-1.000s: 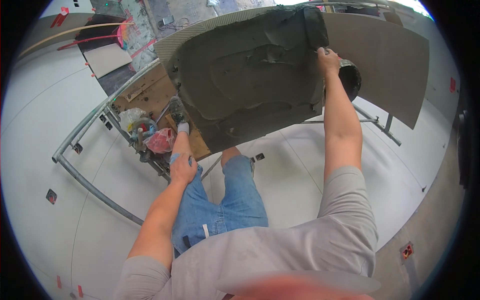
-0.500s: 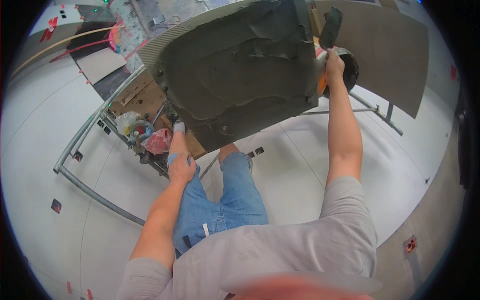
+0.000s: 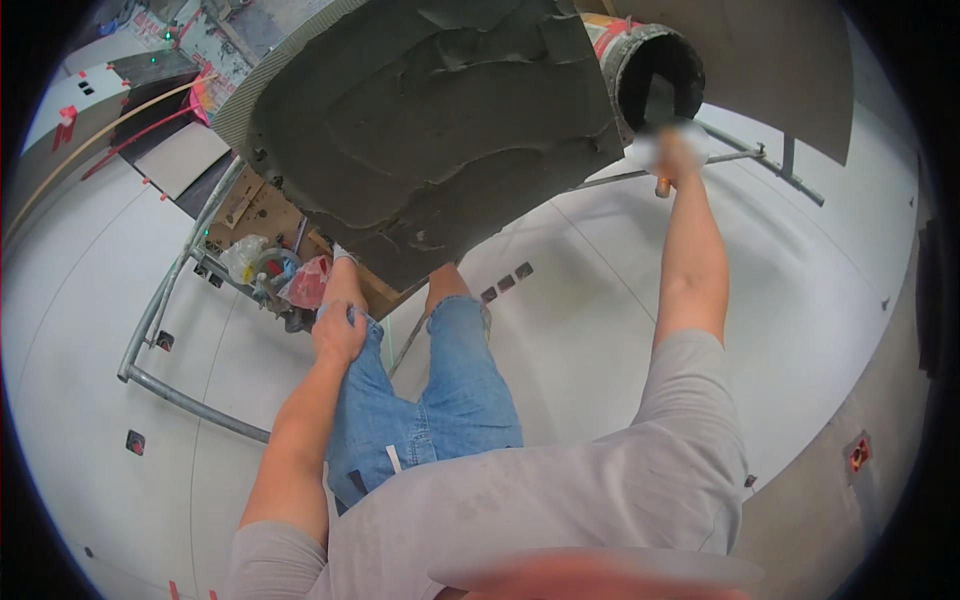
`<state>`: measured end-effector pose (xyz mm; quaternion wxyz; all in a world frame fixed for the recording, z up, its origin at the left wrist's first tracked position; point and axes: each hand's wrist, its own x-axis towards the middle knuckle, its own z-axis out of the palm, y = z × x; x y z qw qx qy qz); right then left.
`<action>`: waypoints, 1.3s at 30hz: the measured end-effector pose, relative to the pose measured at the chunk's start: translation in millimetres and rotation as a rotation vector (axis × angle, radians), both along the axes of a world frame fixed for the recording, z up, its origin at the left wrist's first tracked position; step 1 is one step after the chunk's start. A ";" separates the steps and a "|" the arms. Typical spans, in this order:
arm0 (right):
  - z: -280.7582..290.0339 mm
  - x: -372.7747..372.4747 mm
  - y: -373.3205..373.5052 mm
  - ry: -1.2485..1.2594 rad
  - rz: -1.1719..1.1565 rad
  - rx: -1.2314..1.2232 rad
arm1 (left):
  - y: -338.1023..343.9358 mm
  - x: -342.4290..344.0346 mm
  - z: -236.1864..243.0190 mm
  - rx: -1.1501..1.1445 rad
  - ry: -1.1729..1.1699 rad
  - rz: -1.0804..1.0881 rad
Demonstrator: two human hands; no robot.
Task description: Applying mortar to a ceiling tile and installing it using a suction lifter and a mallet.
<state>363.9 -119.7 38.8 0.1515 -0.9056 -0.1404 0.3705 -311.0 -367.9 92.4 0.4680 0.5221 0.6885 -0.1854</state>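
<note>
Far left: bent grey metal tube rail (image 3: 195, 408). Next, a clear plastic bag with a yellow tint (image 3: 243, 258) and a translucent red plastic bag (image 3: 307, 283), side by side near a brown wooden board (image 3: 255, 215). Your left grip (image 3: 340, 332) is released, draped over the left knee of your blue denim shorts (image 3: 465, 390). Centre: large ribbed-edged panel (image 3: 237, 118) under dark grey mortar (image 3: 430, 120). Right of it: mortar-crusted cylindrical bucket (image 3: 622, 50), dark mouth showing. Your right grip (image 3: 682, 155), partly blurred, is clenched on an orange-handled trowel (image 3: 662, 187), grey blade at the bucket mouth; can't tell how deep.
</note>
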 end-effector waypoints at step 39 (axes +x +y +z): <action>8.1 -470.2 113.5 0.273 0.647 0.535 | -18.4 -21.7 2.4 0.143 -0.081 0.214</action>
